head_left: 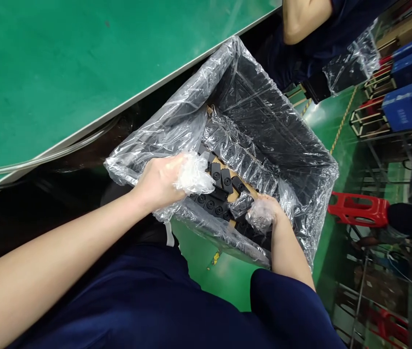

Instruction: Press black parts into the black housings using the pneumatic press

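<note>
A dark crate [260, 111] lined with clear plastic film stands in front of me. Rows of black parts with round recessed centres [226, 179] lie inside, and strips of brown cardboard [233, 195] show between them. My left hand [164, 179] is closed around a crumpled wad of clear plastic [194, 177] over the crate's near left side. Lower and to the right, inside the crate, my right hand [269, 208] is closed on crumpled clear plastic film [258, 215]. Its fingertips are partly hidden, close to a plastic-wrapped black part [240, 204].
A green-topped table [82, 58] runs along the upper left, with a clear hose [63, 148] below its edge. Another person's arm [304, 19] is at the top. Red stools [358, 208] and blue bins [405, 106] stand at right on the green floor.
</note>
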### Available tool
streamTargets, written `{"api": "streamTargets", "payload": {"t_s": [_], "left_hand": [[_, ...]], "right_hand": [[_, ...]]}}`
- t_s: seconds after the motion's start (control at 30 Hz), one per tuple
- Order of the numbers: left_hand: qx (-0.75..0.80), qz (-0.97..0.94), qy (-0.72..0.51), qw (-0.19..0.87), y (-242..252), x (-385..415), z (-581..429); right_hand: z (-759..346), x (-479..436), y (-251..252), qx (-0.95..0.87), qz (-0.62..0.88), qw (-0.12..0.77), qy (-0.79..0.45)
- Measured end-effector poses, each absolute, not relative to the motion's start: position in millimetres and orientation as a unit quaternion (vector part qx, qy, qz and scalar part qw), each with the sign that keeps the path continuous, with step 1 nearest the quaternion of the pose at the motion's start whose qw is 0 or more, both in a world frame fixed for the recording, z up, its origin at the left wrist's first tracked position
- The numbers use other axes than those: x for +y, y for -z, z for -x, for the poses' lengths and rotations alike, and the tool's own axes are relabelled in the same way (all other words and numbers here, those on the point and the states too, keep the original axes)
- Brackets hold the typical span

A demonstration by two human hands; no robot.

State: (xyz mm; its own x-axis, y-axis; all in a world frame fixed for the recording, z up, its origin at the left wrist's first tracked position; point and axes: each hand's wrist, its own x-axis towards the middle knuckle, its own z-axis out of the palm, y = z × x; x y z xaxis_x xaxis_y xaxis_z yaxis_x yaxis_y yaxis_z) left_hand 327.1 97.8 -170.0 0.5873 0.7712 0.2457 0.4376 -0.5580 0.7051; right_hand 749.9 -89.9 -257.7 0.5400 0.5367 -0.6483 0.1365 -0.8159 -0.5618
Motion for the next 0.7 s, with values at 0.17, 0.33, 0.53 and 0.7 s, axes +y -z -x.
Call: {"api": "streamTargets", "payload": {"t_s": [0.17,0.33,0.53,0.7], "left_hand": [[0.362,-0.836,-0.271,0.312,170.0,97.7,-327.5],[0.362,-0.834,-0.28,0.309,168.4,97.4,-328.6],[0.366,-0.836,-0.25,0.323,160.9,98.0,-328.0],[0.38,-0.827,-0.253,0.328,157.1,98.5,-328.4]], "right_hand": [[-736.2,-88.0,281.4,-0.152,0.86,0.217,-0.437],[-721.6,-76.5,288.2,-0.179,0.855,0.208,-0.44],[-710.2,-64.6,288.1,-0.23,0.846,0.192,-0.44],[-737.4,-54.7,268.1,-0.231,0.874,0.262,-0.336]]}}
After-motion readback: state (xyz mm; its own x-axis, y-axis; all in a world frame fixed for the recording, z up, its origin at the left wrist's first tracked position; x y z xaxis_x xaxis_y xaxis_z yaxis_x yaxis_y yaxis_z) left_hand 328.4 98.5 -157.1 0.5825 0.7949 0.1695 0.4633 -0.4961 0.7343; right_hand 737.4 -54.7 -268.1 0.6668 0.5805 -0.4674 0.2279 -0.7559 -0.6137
